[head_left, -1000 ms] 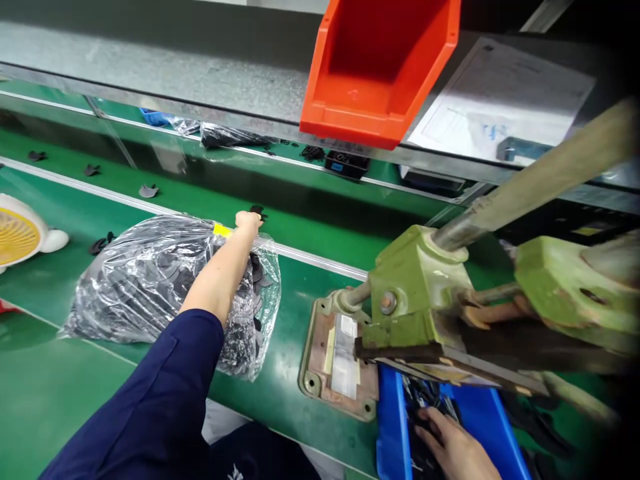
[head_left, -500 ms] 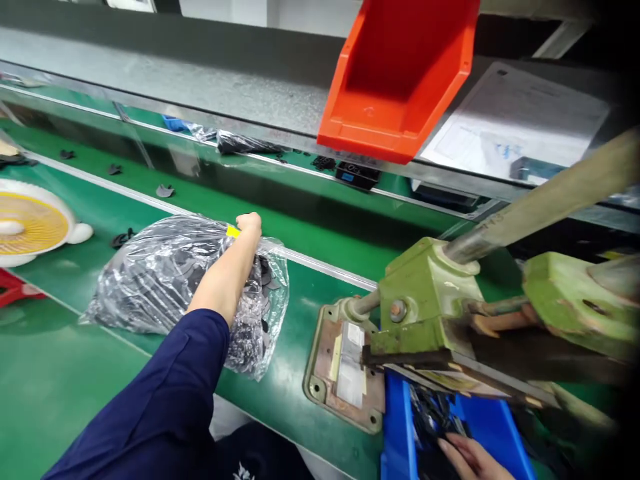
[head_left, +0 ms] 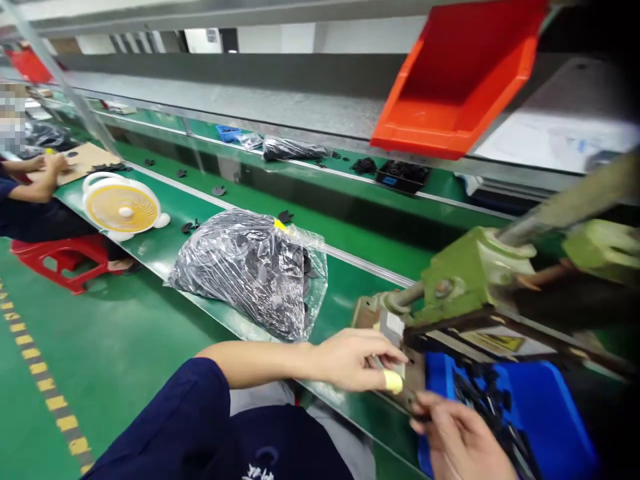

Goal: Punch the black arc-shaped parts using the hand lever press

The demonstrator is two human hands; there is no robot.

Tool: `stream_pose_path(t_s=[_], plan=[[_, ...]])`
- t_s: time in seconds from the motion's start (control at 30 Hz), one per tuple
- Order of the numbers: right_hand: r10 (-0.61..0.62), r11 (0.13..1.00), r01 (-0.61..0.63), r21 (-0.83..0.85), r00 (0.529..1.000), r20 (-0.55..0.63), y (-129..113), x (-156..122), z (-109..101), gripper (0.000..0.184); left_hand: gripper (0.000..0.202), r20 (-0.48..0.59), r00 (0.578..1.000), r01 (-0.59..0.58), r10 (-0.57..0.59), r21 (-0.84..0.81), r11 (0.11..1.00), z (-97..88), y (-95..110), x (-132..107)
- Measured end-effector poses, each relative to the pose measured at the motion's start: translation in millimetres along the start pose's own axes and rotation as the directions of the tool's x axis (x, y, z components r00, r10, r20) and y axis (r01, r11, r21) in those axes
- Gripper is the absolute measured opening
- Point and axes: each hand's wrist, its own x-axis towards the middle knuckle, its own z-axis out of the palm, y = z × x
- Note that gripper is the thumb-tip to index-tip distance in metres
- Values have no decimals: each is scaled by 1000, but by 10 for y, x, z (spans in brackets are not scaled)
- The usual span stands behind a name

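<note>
My left hand (head_left: 357, 360), yellow tape round its thumb, is over the front of the green press's base plate (head_left: 367, 313). Its thumb and forefinger are apart, with nothing visible between them. Close by on the right, my right hand (head_left: 457, 433) pinches a small dark part (head_left: 421, 415) at its fingertips; blur hides the part's shape. That hand is beside a blue bin (head_left: 555, 413) holding black pieces. A clear plastic bag (head_left: 245, 267) full of dark grey pieces lies on the bench left of the hand press (head_left: 465, 273). One dark piece (head_left: 285, 217) lies on the belt behind the bag.
A white and yellow fan (head_left: 125, 207) lies beyond the bag. More dark pieces (head_left: 219, 191) lie along the green belt (head_left: 350, 233). An orange bin (head_left: 455, 87) overhangs the shelf edge. At far left a co-worker's hands (head_left: 53, 163) are over cardboard; a red stool (head_left: 65, 260) is below.
My left hand has come back from the belt behind the bag to the press base. My right hand has risen from the blue bin with a small dark part. The view has shifted left.
</note>
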Motion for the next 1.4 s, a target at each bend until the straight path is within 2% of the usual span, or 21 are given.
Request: stream_pose_path(t_s=[0.07,0.17,0.27,0.4,0.47,0.5,0.57,0.67,0.73,0.77,0.8,0.87,0.97,1.07,1.23,1.4], plan=[[-28,959,15,283,999,43,-153,-100,342,38,40,54,998,-15,16,-27,1000,174,62,-184],[-42,934,39,355,999,2,-258,-169,629,37,30,-45,998,50,-53,-62,997,271,106,-277],[-63,930,64,361,998,-15,-212,-204,688,39,15,-135,987,81,-86,-39,996,262,136,-261],[-116,947,106,302,993,15,-79,-254,614,32,13,-158,987,-10,14,24,1000,219,138,-260],[-150,960,136,244,988,38,-21,-269,544,26,12,-173,985,-6,8,13,1000,219,108,-274],[-169,966,156,207,985,45,1,-273,503,23,12,-176,984,30,-33,-22,999,225,87,-277],[-218,970,210,119,975,52,25,-272,415,20,15,-158,967,174,-202,-173,969,245,42,-271],[-299,953,302,-31,951,74,17,-254,301,19,33,-21,879,422,-476,-431,798,275,-6,-237],[-334,933,343,-113,938,91,12,-238,254,15,42,66,829,508,-555,-503,699,292,-23,-218],[-344,924,354,-144,934,93,16,-232,241,13,43,86,821,523,-565,-511,682,300,-31,-216],[-351,917,362,-169,932,91,27,-227,233,12,44,93,824,523,-559,-505,687,310,-41,-219],[-365,904,374,-207,927,83,62,-224,227,12,42,78,856,488,-511,-450,748,330,-68,-241],[-401,880,408,-242,913,80,114,-234,220,11,29,-4,930,353,-367,-265,897,351,-109,-292],[-452,851,457,-260,888,82,123,-251,207,11,19,-49,979,194,-199,-79,978,341,-115,-325],[-519,809,522,-271,850,88,75,-269,197,11,15,-41,999,29,-27,52,998,299,-95,-327],[-511,813,515,-271,855,90,72,-262,188,11,14,-43,998,-41,46,98,994,295,-107,-310]])
